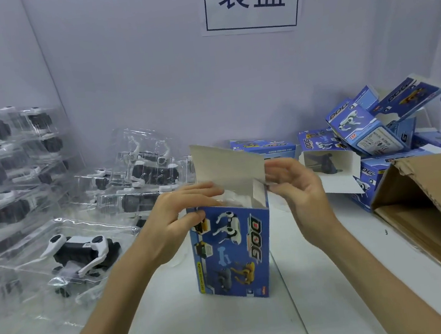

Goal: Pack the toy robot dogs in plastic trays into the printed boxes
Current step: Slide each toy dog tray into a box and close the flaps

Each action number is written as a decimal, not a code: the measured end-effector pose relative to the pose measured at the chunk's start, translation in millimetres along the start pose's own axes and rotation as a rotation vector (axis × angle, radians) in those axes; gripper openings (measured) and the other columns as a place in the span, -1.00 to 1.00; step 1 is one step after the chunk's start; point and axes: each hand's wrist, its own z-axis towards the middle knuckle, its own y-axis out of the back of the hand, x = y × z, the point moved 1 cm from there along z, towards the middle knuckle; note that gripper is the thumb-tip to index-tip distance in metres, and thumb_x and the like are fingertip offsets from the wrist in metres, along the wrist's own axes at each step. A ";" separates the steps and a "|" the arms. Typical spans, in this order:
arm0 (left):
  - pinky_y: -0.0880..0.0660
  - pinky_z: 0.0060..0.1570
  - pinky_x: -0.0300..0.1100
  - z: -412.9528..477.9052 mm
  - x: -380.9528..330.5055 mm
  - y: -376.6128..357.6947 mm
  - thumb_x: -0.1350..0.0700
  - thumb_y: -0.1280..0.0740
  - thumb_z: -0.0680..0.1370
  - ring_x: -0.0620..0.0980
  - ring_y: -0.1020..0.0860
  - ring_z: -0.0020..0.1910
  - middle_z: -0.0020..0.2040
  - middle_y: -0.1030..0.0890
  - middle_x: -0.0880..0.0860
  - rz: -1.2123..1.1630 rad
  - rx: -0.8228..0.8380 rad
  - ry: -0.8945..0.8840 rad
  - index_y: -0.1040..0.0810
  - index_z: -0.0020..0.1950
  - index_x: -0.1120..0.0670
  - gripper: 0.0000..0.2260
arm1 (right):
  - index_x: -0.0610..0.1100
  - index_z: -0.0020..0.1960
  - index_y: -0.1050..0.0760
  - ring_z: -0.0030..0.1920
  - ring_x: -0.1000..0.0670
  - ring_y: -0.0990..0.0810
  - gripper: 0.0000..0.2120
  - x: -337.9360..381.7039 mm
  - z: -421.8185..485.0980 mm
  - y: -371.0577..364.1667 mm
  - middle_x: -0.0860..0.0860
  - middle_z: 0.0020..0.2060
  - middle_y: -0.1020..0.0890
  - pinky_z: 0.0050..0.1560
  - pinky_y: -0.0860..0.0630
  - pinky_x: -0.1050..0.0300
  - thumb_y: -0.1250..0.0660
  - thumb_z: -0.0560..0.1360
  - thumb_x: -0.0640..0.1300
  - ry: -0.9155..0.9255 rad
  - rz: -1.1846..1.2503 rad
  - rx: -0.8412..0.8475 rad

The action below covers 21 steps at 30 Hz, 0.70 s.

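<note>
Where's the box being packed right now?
Head view, table centre: the printed box stands upright, top flap open, held between the left hand and right hand; trayed dogs left of it, cardboard carton right.

Hemmed left of the upright box point(233, 250) by stacked trays point(8, 169), right by a cardboard carton point(433, 211); passable in front.

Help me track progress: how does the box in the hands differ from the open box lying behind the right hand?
The box in the hands stands upright on the table, open end up; the lying box rests on its side, open end toward the camera. The left hand and right hand both hold the upright one at its top; nothing touches the lying box. Both are blue printed boxes with flaps open.
</note>
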 end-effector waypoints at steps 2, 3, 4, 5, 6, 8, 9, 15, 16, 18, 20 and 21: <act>-0.47 0.26 -0.10 -1.6 1.9 2.4 0.21 -0.22 0.45 -0.20 -0.46 0.37 0.20 -0.64 -0.29 0.059 -0.022 -0.037 -0.68 0.03 -0.20 -0.62 | -0.17 -0.01 -0.60 0.19 -0.06 -0.62 -0.68 2.3 -3.8 1.1 -0.07 0.06 -0.70 0.14 -0.56 0.10 -0.13 0.39 -0.31 0.038 -0.005 0.037; -0.46 0.23 -0.14 -1.9 1.8 2.5 0.23 -0.22 0.45 -0.21 -0.47 0.34 0.19 -0.63 -0.29 0.117 -0.033 -0.070 -0.69 0.04 -0.16 -0.62 | -0.19 -0.06 -0.59 0.19 -0.05 -0.62 -0.71 5.2 -3.5 0.1 -0.08 0.04 -0.70 0.15 -0.55 0.13 -0.12 0.39 -0.29 0.063 -0.028 0.072; -0.46 0.18 -0.21 -2.2 0.8 2.3 0.25 -0.22 0.44 -0.23 -0.49 0.29 0.16 -0.63 -0.31 0.171 -0.044 -0.113 -0.72 0.04 -0.10 -0.61 | -0.20 -0.11 -0.57 0.15 -0.02 -0.62 -0.76 8.8 -2.7 -2.5 -0.09 -0.01 -0.68 0.14 -0.54 0.15 -0.13 0.42 -0.26 0.083 -0.066 0.108; -0.45 0.11 -0.30 -2.2 -0.3 1.9 0.28 -0.23 0.42 -0.24 -0.51 0.21 0.13 -0.62 -0.32 0.204 -0.054 -0.152 -0.74 0.05 -0.05 -0.61 | -0.18 -0.16 -0.56 0.09 -0.01 -0.61 -0.79 11.7 -1.2 -6.3 -0.10 -0.07 -0.66 0.09 -0.53 0.18 -0.15 0.46 -0.22 0.089 -0.117 0.141; -0.45 0.03 -0.37 -1.9 -1.3 1.8 0.30 -0.23 0.40 -0.25 -0.52 0.14 0.09 -0.62 -0.33 0.217 -0.059 -0.170 -0.74 0.06 -0.01 -0.60 | -0.13 -0.20 -0.55 0.03 -0.04 -0.59 -0.81 13.6 0.9 -10.9 -0.10 -0.12 -0.63 0.02 -0.51 0.19 -0.18 0.49 -0.15 0.082 -0.173 0.168; -0.46 -0.07 -0.42 -0.9 -2.0 1.5 0.30 -0.21 0.40 -0.24 -0.53 0.08 0.05 -0.62 -0.32 0.230 -0.067 -0.140 -0.74 0.08 0.04 -0.59 | 0.04 -0.16 -0.57 -0.03 -0.11 -0.56 -0.88 15.9 5.6 -19.8 -0.09 -0.14 -0.59 -0.10 -0.49 0.23 -0.26 0.48 -0.03 0.041 -0.265 0.218; -0.46 -0.08 -0.42 -0.5 -1.8 1.0 0.28 -0.20 0.40 -0.27 -0.53 0.08 0.04 -0.60 -0.33 0.244 -0.076 -0.119 -0.74 0.08 0.05 -0.59 | 0.12 -0.07 -0.59 0.00 -0.10 -0.55 -0.87 16.3 8.3 -22.8 -0.06 -0.09 -0.59 -0.13 -0.49 0.26 -0.27 0.47 -0.02 0.014 -0.318 0.249; -0.36 0.30 -0.23 -15.2 -6.6 -20.6 0.29 -0.16 0.44 -0.04 -0.57 0.06 0.08 -0.68 -0.02 0.488 -0.276 -0.280 -0.66 0.09 0.06 -0.63 | 0.26 0.24 -0.54 0.32 0.19 -0.44 -0.60 21.4 11.5 -30.0 0.33 0.31 -0.53 0.30 -0.41 0.10 -0.16 0.49 -0.05 -0.045 -0.559 0.479; -0.34 0.35 -0.06 -19.5 -4.6 -27.6 0.27 -0.15 0.45 0.02 -0.58 0.09 0.12 -0.68 0.03 0.573 -0.355 -0.287 -0.67 0.09 0.12 -0.64 | 0.25 0.24 -0.56 0.30 0.19 -0.47 -0.63 23.8 11.5 -29.8 0.32 0.29 -0.55 0.31 -0.40 0.07 -0.19 0.50 -0.02 -0.048 -0.580 0.489; -0.29 0.37 0.09 -28.5 -0.5 -43.0 0.26 -0.18 0.46 0.05 -0.56 0.12 0.13 -0.68 0.03 0.712 -0.520 -0.269 -0.66 0.07 0.11 -0.68 | 0.26 0.26 -0.57 0.32 0.26 -0.45 -0.66 26.9 11.4 -30.0 0.36 0.30 -0.53 0.46 -0.19 0.10 -0.26 0.50 0.15 -0.009 -0.699 0.516; -0.27 0.36 0.10 -34.7 1.7 -55.6 0.27 -0.22 0.45 0.07 -0.53 0.13 0.06 -0.68 0.01 0.743 -0.661 -0.273 -0.59 0.07 0.03 -0.72 | 0.27 0.27 -0.56 0.35 0.34 -0.41 -0.61 28.9 10.3 -30.9 0.37 0.31 -0.52 0.51 -0.10 0.16 -0.31 0.46 0.27 0.031 -0.776 0.523; -0.30 0.33 0.09 -36.8 2.4 -60.1 0.29 -0.22 0.46 0.09 -0.51 0.15 0.05 -0.67 0.02 0.713 -0.706 -0.280 -0.56 0.08 0.02 -0.71 | 0.26 0.28 -0.56 0.33 0.34 -0.43 -0.59 29.3 9.9 -30.6 0.35 0.30 -0.53 0.47 -0.24 0.19 -0.34 0.45 0.26 0.021 -0.756 0.516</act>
